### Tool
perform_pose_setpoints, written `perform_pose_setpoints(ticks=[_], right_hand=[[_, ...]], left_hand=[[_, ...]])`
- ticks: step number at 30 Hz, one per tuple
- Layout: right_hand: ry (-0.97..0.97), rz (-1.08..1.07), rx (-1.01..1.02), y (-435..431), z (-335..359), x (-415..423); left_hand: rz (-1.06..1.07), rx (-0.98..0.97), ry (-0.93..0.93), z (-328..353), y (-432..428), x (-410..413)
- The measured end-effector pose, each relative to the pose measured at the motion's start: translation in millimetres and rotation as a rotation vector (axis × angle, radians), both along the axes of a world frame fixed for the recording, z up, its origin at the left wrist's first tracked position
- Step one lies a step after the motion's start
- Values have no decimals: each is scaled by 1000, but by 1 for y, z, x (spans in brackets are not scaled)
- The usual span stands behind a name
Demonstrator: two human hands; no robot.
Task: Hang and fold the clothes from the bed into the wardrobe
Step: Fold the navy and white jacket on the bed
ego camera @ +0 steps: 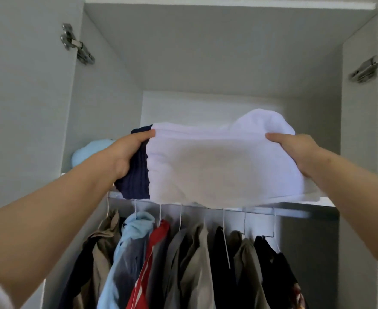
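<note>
A folded white garment (217, 166) is held up at the front edge of the wardrobe's upper shelf (326, 202). My left hand (125, 152) grips its left side together with a folded dark navy ribbed garment (136, 175), thumb on top. On the right side, my right hand (295, 152) grips the white garment, thumb over its top edge. The bundle's lower edge hangs over the shelf front. Behind it on the shelf rises a white rounded heap (264, 121).
A light blue bundle (87, 152) lies on the shelf at the left. Below the shelf several garments hang on white hangers: beige (98, 241), light blue (130, 237), red (156, 241), grey and black. Both wardrobe doors stand open, hinges (76, 44) at each side.
</note>
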State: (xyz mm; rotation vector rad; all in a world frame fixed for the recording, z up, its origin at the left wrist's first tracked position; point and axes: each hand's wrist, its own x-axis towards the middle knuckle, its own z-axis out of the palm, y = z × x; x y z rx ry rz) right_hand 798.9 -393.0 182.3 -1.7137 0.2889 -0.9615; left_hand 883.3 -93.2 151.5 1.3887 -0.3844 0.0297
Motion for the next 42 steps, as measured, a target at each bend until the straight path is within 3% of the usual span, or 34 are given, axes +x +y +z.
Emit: perform_pose_setpoints(ticks=[10,18,22,28,35,37,40,42], right_hand=[[69,-135,-282,-31,68,113],[114,-20,-408,-52,79,198],[74,-30,-505,-61,86,231],[-152,-156,-592,-44,96,269],[278,335,-863,-22,63,289],[427,350,-865,-27,58,280],[537,239,-863,-41,47,261],[625,159,-833,-50,37,248]], left_hand=[[-4,-95,27,18,-23,85],[38,-246,112,14,-49,93],[49,-328,153,12,-71,93],[42,-523,181,-4,-124,91],[22,-373,142,-15,-125,95],[49,-359,103,-11,-118,96],[260,-422,-7,-1,-106,104],[342,-407,19,10,-99,115]])
